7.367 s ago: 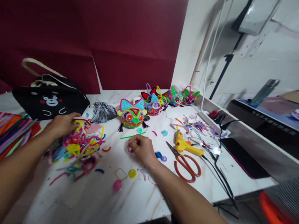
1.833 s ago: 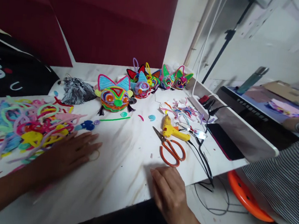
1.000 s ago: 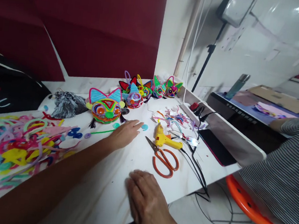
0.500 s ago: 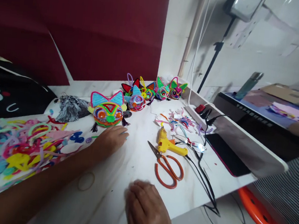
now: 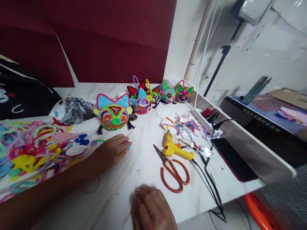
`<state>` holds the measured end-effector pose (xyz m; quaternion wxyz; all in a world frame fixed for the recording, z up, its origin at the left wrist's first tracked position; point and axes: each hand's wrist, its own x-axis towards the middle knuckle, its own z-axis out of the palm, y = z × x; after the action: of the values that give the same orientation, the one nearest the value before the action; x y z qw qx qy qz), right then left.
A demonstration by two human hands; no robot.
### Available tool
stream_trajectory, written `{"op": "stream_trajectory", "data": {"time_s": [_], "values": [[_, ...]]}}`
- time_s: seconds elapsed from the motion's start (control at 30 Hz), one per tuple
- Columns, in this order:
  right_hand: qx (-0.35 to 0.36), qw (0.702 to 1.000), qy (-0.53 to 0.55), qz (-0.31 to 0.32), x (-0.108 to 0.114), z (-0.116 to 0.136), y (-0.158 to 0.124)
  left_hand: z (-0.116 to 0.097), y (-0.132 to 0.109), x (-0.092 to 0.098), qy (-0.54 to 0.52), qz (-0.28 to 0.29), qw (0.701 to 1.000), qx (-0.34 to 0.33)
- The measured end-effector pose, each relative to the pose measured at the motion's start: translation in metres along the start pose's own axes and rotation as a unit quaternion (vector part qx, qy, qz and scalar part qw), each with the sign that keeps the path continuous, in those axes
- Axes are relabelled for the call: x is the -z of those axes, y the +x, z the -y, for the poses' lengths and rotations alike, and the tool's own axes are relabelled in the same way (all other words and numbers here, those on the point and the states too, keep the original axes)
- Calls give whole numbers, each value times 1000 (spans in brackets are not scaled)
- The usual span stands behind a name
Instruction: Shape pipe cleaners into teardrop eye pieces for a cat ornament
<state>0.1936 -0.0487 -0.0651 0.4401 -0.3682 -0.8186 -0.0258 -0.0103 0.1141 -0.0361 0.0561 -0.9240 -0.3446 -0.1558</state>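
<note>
In the head view, resting the left hand (image 5: 113, 150) on the white desk (image 5: 143, 161), just in front of a cat-eared head (image 5: 112, 117), with fingers bent low and close together. Showing at those fingertips, mostly covered, a bit of turquoise piece (image 5: 129, 147). Cannot tell a pinch from a mere cover here, so cannot call that grip closed or empty. Laying the right hand (image 5: 155, 214) near the front edge, fingers curled and together, with nothing visible in the grip; cannot judge its opening, for want of any sight of the palm. Could, at a guess, flick or lose the turquoise piece by pressing unseen on one edge; could knock the cat-eared head by lifting the knuckles carelessly; could brush the scissors (image 5: 164, 160) or the yellow glue gun (image 5: 172, 149), perhaps hot, by sweeping rightward. Cannot read any long axis or direction for the turquoise piece, with so little exposed. Can read a thin green strip (image 5: 100, 140) beside the hand: lying left to right along its length, vanishing behind the knuckles. Pointing backward and leftward, the scissors' tip.
</note>
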Motion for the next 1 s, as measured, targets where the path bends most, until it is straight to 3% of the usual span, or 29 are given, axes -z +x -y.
{"op": "stream_trajectory", "data": {"time_s": [0.2,0.43,0.6,0.73,0.83,0.93,1.0], "values": [[0,1000,4,1,0,0,-2,-3,-50,11,38,-23,998,-35],[-4,1000,14,7,2,0,-4,27,-102,34,65,3,998,7],[-7,1000,14,4,2,2,-3,41,-96,37,79,-13,992,101],[-6,1000,8,2,2,2,-3,53,-89,31,62,28,991,119],[0,1000,4,6,3,1,-2,64,-87,32,38,4,989,146],[6,1000,2,9,3,1,-2,70,-81,40,25,-14,979,202],[-1,1000,7,9,3,2,-2,71,-71,44,40,10,966,256]]}}
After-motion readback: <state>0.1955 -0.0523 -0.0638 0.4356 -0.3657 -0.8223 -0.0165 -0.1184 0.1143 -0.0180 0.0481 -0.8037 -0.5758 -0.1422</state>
